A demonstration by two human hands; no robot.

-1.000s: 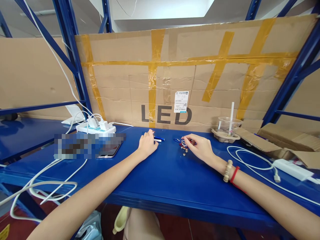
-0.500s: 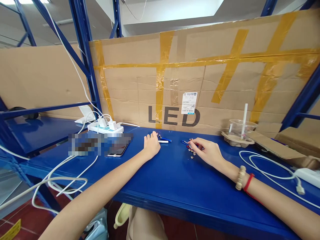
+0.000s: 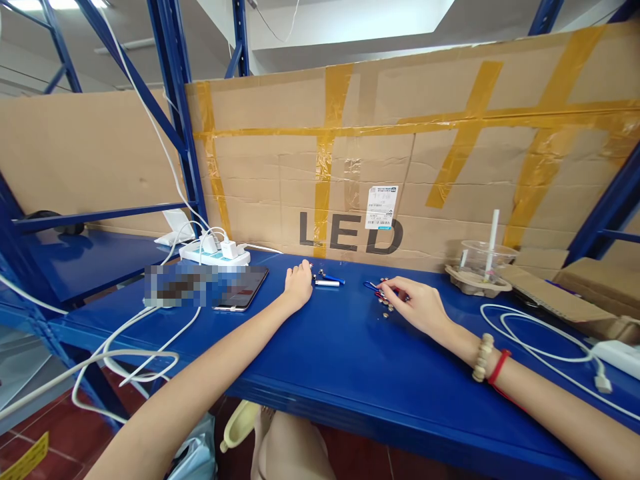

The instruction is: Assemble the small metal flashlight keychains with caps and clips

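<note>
On the blue tabletop [image 3: 320,353], my left hand [image 3: 299,287] rests with its fingers curled and pressed together; anything inside them is hidden. Just right of it lie a short white pen-like stick [image 3: 327,283], a blue pen-like stick [image 3: 333,279] and small shiny bits. My right hand [image 3: 417,303], wearing a beaded bracelet [image 3: 483,358] and a red cord [image 3: 499,367], bends its thumb and fingers together over several small round metal pieces [image 3: 386,315]. A thin blue loop [image 3: 370,285] pokes out by its fingertips, with something red partly covered beneath. Whether the fingers grip these is unclear.
A black phone [image 3: 243,289] and a white power strip [image 3: 215,255] with plugs and cables stand left. At right are a clear cup with a straw [image 3: 487,253] in a carton tray [image 3: 477,280], a coiled white cable [image 3: 535,330] and cardboard. Behind rises a taped cardboard sheet [image 3: 280,193].
My left hand has shifted slightly left, and more of the white stick shows beside it. My right hand stays over the metal pieces. The view has moved a little.
</note>
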